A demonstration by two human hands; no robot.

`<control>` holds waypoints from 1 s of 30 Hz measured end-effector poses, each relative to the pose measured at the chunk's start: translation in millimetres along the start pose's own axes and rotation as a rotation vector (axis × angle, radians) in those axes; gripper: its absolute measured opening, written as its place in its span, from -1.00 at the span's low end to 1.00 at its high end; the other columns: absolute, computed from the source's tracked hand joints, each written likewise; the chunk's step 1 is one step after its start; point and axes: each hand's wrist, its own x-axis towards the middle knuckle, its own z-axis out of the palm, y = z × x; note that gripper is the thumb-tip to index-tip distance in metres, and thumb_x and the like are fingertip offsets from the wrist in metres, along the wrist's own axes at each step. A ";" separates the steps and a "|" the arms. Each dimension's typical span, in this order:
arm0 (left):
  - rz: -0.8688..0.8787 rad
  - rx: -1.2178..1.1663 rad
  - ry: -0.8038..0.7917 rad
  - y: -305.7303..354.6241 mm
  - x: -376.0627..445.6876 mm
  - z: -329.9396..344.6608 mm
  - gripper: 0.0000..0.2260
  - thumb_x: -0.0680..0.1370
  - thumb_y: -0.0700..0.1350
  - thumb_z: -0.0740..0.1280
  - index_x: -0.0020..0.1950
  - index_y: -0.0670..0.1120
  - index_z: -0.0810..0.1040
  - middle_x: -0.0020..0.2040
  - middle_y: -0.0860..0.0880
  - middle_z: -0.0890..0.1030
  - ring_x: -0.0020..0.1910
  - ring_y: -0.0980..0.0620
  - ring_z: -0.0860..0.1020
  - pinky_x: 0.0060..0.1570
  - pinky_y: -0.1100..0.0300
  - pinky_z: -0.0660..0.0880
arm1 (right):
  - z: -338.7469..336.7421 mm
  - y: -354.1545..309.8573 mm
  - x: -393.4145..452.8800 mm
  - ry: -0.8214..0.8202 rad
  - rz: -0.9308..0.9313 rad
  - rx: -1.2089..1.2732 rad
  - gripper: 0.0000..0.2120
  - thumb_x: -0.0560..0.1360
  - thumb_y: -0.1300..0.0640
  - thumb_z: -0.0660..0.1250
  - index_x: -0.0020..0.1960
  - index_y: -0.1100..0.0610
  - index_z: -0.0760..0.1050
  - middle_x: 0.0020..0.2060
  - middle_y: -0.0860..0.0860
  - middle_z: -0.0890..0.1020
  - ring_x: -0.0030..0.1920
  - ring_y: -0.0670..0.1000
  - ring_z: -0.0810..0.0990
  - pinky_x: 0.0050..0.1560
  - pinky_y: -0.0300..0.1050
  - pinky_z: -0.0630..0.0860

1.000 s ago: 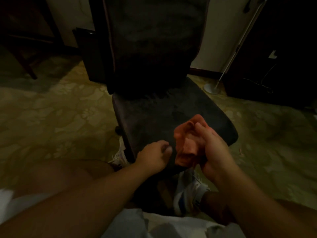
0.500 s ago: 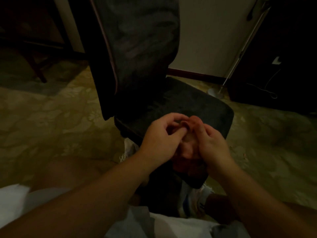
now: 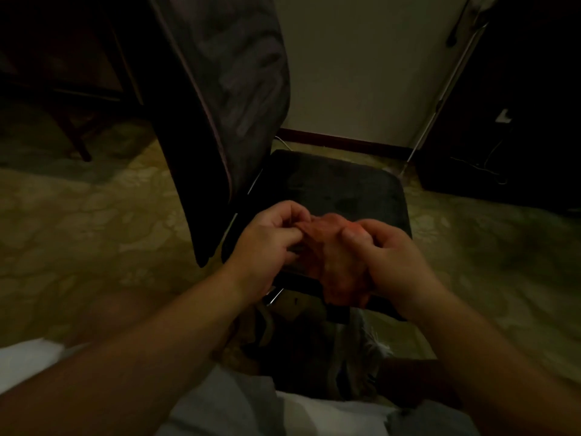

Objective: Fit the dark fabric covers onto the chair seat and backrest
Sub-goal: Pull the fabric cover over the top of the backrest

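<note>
Two hands working an orange cloth at the seat

Both hands, left hand [image 3: 267,243] and right hand [image 3: 386,262], are pinching an orange cloth [image 3: 333,265] over the front of the seat [image 3: 330,190]. Dark covers are sitting on seat and backrest [image 3: 239,89]. Advice: be smoothing edges evenly, tugging gently, avoiding bunching.

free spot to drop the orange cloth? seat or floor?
Seat: its far half is bare, bordered by the backrest on the left and the wall-side edge. The near edge is crowded: left hand and right hand both grip the orange cloth there. The patterned floor left of the chair is also bare.
</note>
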 end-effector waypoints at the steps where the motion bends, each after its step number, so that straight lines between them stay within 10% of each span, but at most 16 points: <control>1: -0.001 0.004 0.005 0.3 -0.4 0.0 -0.59 0.59 -0.44 0.19 -0.16 0.03 0.63 -0.02 -0.08 0.69 -0.06 -0.11 0.61 -0.12 -0.03 0.55 | 2.1 0.5 -0.4 -0.011 -0.003 -0.007 -0.92 0.62 -0.02 0.40 0.07 -0.10 0.66 -0.10 -0.05 0.75 -0.11 -0.03 0.75 -0.22 -0.12 0.63; 6: 0.041 0.176 -0.043 7.1 -7.5 -2.8 -0.72 0.62 -0.39 0.31 -0.08 0.00 0.58 -0.18 -0.02 0.56 -0.31 0.12 0.49 -0.36 0.25 0.41 | 8.7 -1.8 -0.7 -0.172 0.066 -0.013 -0.78 0.60 0.03 0.44 0.24 -0.06 0.59 0.02 0.00 0.75 0.00 0.02 0.77 -0.03 0.04 0.71; 11: 0.044 0.205 -0.168 14.5 -7.2 -22.2 -0.60 0.44 -0.31 0.42 0.19 0.05 0.60 0.08 -0.04 0.67 0.04 0.00 0.67 -0.06 0.12 0.61 | 6.6 -3.5 -1.1 -0.190 0.153 0.478 -0.70 0.60 0.18 0.33 0.29 -0.05 0.62 0.11 0.07 0.75 0.04 0.09 0.77 -0.10 0.01 0.66; 22: -0.014 0.652 -0.220 41.3 13.7 -43.2 -0.77 0.59 -0.17 0.50 0.00 0.19 0.61 -0.05 0.00 0.70 -0.08 0.06 0.67 0.01 0.08 0.63 | 13.1 1.9 -2.3 -0.394 0.171 0.683 -0.52 0.55 0.05 0.16 0.41 0.03 0.59 0.35 0.10 0.64 0.32 0.22 0.64 0.16 0.26 0.61; 30: 0.032 0.652 -0.332 45.8 10.9 -38.3 -0.79 0.63 -0.17 0.43 -0.08 0.15 0.61 -0.02 -0.10 0.66 0.03 -0.10 0.67 0.12 -0.11 0.63 | 38.0 -2.8 -2.5 -0.234 -0.006 0.418 -0.72 0.70 0.17 0.22 0.34 0.06 0.59 0.15 0.12 0.73 0.14 0.11 0.73 0.01 -0.07 0.67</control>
